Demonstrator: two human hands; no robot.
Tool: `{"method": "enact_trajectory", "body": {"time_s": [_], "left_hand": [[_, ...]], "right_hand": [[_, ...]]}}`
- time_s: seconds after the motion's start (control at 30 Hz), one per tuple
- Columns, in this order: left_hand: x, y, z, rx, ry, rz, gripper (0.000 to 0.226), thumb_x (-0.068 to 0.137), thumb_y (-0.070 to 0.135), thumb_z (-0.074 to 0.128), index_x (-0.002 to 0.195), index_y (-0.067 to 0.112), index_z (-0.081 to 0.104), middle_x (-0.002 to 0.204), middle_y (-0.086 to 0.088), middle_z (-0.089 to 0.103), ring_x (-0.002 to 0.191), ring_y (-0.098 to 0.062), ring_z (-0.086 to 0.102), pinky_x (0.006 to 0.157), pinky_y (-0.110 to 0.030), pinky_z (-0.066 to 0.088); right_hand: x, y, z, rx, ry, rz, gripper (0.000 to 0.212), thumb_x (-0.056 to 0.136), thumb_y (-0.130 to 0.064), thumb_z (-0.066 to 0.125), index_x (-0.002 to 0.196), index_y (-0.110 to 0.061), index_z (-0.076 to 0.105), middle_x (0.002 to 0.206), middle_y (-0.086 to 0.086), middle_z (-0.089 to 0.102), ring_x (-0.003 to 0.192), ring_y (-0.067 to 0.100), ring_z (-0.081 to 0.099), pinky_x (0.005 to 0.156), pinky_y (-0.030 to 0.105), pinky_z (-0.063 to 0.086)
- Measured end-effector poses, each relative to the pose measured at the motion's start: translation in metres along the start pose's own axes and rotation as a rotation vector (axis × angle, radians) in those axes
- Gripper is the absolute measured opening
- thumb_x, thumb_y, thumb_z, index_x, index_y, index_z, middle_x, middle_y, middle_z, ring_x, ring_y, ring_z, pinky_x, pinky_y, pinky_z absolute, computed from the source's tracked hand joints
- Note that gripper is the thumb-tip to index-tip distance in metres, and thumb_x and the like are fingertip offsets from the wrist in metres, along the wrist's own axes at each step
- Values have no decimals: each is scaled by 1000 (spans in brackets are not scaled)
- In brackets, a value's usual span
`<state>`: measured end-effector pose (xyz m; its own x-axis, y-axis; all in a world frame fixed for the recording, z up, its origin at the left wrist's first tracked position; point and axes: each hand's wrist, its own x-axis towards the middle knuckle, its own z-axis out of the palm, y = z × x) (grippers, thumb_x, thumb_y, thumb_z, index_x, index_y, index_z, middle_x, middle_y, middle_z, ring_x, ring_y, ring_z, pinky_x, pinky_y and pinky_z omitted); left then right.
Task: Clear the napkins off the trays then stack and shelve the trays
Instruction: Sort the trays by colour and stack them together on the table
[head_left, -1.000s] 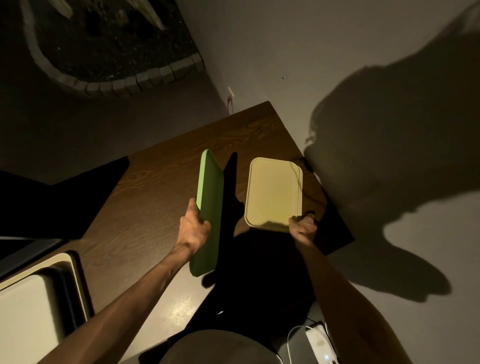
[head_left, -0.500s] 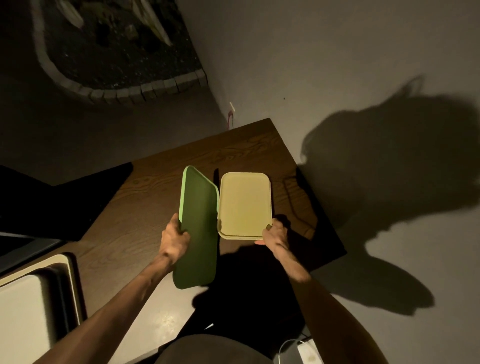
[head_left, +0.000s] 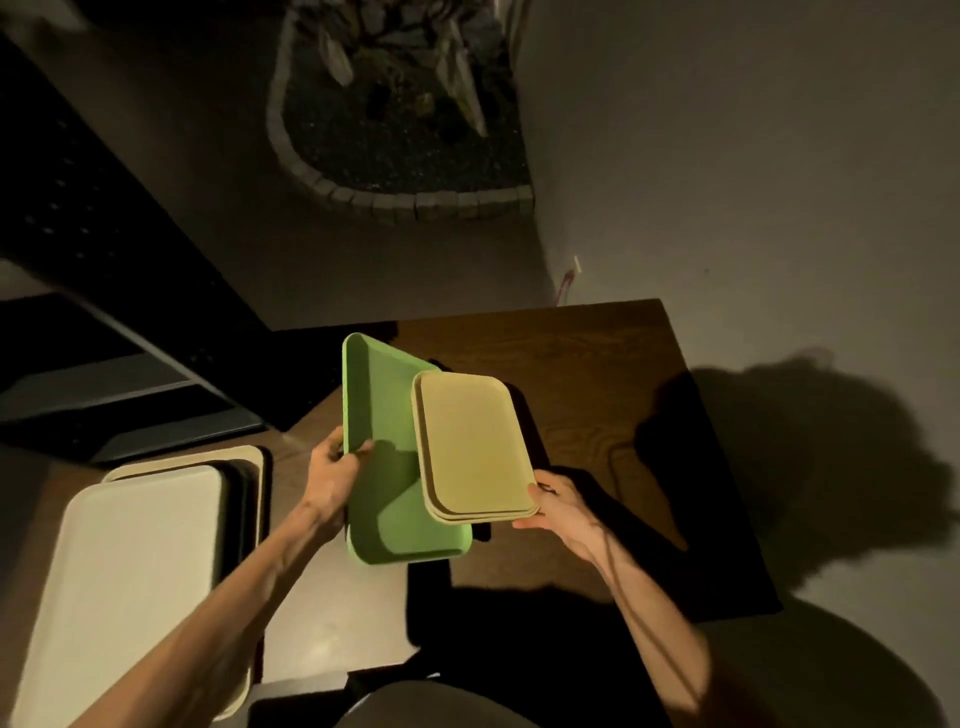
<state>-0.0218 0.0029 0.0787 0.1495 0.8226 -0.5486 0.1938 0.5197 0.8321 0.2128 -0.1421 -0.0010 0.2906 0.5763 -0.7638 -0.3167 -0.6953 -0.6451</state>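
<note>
Head view: green tray held above the wooden table, open side up, tilted, lit along the near half and shaded further back. Gripped at its left rim by the left hand, thumb hooked over the edge, fingers curled beneath. Overlapping its right side, two nested pale yellow trays, rims showing as a double line at the near corner; pinched at that near right corner by the right hand, thumb on top. Both sets raised off the tabletop, touching or nearly so where they overlap.

Table corner and right edge in plain sight, bare wood to the right of the trays. More trays, cream-coloured, piled at lower left, close beside the left forearm.

Dark shelving at left barely readable in shadow. Underside fingers of both hands hidden. Lower stack cut off by the frame edge.
</note>
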Motion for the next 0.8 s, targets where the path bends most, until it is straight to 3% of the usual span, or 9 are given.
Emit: {"method": "enact_trajectory", "body": {"time_s": [0.13,0.23,0.37,0.47,0.6,0.7,0.8], "left_hand": [[-8,-4,-36,-183,47,-61,31,90,14,66,119,6,63,107,-17,71,81,-26,70,62,-30,62],[-13,-10,-62,-234,73,-74,33,86,22,70,116,9,65,104,-14,74,84,-26,73,64,-31,62],[-19,-14,-95,-286,117,-44,20,87,25,68,105,15,66,85,-3,78,72,-17,75,56,-26,60],[-22,-18,-119,-299,111,-36,25,86,27,69,107,15,65,92,-7,77,79,-22,75,60,-29,60],[-28,-27,-154,-297,61,-36,42,80,30,73,116,11,65,104,-15,75,94,-35,72,85,-47,58],[-35,-33,-179,-301,0,-58,51,74,33,80,117,11,65,105,-18,74,92,-36,72,86,-48,57],[-44,-42,-200,-306,-58,-101,68,57,38,88,116,11,67,104,-20,74,88,-37,72,78,-44,59]], "right_hand": [[-10,-16,44,-38,-160,-42,43,102,-3,43,144,4,34,120,3,50,93,20,62,59,26,60],[-11,-24,78,-129,-246,-70,40,102,-5,43,142,-1,39,127,6,52,94,16,63,62,26,60],[-11,-32,113,-215,-334,-95,23,102,-5,43,120,-17,51,113,-1,59,94,16,65,66,26,61],[-3,-29,132,-294,-373,-85,46,101,-11,49,145,-7,37,145,10,42,114,26,61,71,28,61],[-3,-28,153,-374,-401,-66,59,99,-15,54,152,-11,28,154,13,35,118,27,59,80,36,61],[-11,-31,167,-397,-437,-20,64,91,-40,65,145,-13,43,142,8,53,108,22,68,79,42,61],[-26,-36,186,-606,-480,-95,47,96,-52,49,118,-15,68,110,3,75,95,19,74,77,41,62]]}}
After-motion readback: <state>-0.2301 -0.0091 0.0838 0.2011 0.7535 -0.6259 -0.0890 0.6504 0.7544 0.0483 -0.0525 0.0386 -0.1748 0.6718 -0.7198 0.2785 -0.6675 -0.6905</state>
